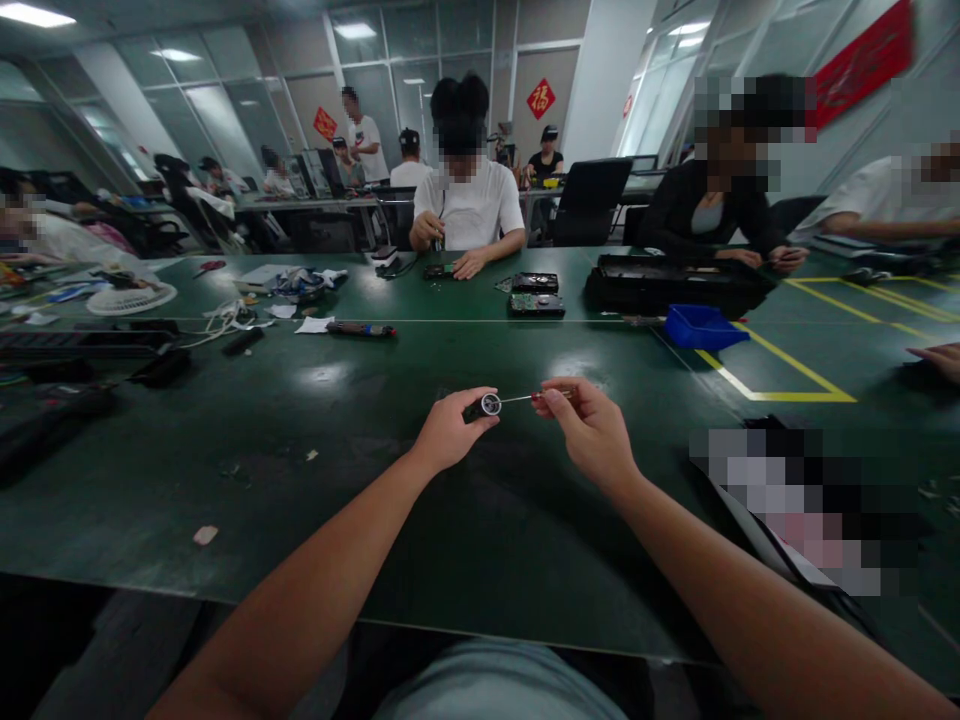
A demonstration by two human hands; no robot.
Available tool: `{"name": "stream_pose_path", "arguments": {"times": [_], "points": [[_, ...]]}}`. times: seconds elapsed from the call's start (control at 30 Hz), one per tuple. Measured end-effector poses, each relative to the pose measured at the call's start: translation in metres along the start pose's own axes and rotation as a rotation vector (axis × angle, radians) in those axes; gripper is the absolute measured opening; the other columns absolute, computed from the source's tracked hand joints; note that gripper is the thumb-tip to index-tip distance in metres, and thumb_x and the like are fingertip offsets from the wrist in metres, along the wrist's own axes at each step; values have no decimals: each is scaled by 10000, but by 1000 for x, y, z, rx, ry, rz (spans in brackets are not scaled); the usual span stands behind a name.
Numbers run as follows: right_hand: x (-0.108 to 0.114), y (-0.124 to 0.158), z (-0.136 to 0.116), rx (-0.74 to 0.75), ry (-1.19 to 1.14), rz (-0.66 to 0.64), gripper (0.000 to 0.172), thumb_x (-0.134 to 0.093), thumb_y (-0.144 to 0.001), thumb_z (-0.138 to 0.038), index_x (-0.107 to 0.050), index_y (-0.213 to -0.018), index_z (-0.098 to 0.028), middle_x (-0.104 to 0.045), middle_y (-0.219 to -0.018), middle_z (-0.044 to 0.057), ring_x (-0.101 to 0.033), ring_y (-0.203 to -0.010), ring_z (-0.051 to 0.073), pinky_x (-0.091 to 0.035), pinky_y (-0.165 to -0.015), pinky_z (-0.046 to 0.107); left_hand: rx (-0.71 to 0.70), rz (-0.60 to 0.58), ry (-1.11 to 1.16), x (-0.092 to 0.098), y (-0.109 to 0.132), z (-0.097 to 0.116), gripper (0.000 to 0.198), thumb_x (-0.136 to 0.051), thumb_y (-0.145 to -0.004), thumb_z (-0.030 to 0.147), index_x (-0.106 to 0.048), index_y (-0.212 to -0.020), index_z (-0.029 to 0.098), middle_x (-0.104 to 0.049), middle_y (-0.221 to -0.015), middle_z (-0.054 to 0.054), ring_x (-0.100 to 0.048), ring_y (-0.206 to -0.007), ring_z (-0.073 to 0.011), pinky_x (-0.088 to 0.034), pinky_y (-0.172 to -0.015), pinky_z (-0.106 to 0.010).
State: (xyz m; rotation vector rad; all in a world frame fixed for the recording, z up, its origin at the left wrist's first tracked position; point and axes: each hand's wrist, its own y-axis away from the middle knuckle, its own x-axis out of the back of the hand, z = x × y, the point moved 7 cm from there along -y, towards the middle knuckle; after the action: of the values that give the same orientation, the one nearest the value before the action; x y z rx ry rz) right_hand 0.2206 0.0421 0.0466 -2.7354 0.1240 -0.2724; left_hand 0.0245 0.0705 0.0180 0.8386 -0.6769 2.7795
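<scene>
My left hand [448,430] is closed around a small dark cylindrical part with a round silver-rimmed end [487,405], held above the green table [315,500]. My right hand [589,430] pinches a thin screwdriver [534,397] with a reddish handle. Its metal tip points left and meets the round end of the part. Both hands hover over the middle of the table, close together.
Across the table a person in a white shirt works on a small device [437,270]. Hard drives [535,293], a black case [675,285], a blue tray [701,326] and cables [225,320] lie beyond. Yellow tape [780,380] marks the right side. Another person's hand [937,358] rests at far right.
</scene>
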Motion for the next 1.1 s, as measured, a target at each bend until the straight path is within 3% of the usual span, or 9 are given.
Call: {"name": "stream_pose_path", "arguments": {"times": [0.4, 0.7, 0.93, 1.1], "points": [[3, 0, 4, 2, 22, 20, 242, -614, -913, -431, -652, -993, -206, -744, -864, 69, -714, -796, 215, -569, -765, 393, -34, -26, -2, -3, 0, 0, 425, -745, -824, 236, -676, -1242, 246, -692, -1264, -60, -619, -1200, -252, -430, -1086, -440], [8, 6, -18, 134, 423, 74, 251, -658, -857, -479, -692, -791, -239, -715, -697, 36, -647, -634, 193, -478, -617, 322, -47, -41, -111, -3, 0, 3, 409, -729, -845, 281, -670, -1249, 247, -702, -1235, -67, -634, -1138, -270, -445, -1039, -452], [-3, 10, -28, 242, 419, -51, 96, -552, -879, -301, -631, -868, -248, -707, -801, 40, -656, -721, 209, -488, -695, 339, -73, -54, -156, -4, 2, 6, 392, -725, -851, 310, -677, -1237, 264, -725, -1157, -60, -636, -1080, -281, -361, -1092, -517], [-4, 9, -17, 129, 452, -41, 262, -434, -982, -399, -631, -910, -242, -647, -669, 16, -584, -570, 180, -402, -587, 315, -66, -54, -150, -5, 2, 4, 393, -730, -843, 287, -681, -1232, 262, -721, -1150, -63, -639, -1050, -276, -386, -1063, -497]]}}
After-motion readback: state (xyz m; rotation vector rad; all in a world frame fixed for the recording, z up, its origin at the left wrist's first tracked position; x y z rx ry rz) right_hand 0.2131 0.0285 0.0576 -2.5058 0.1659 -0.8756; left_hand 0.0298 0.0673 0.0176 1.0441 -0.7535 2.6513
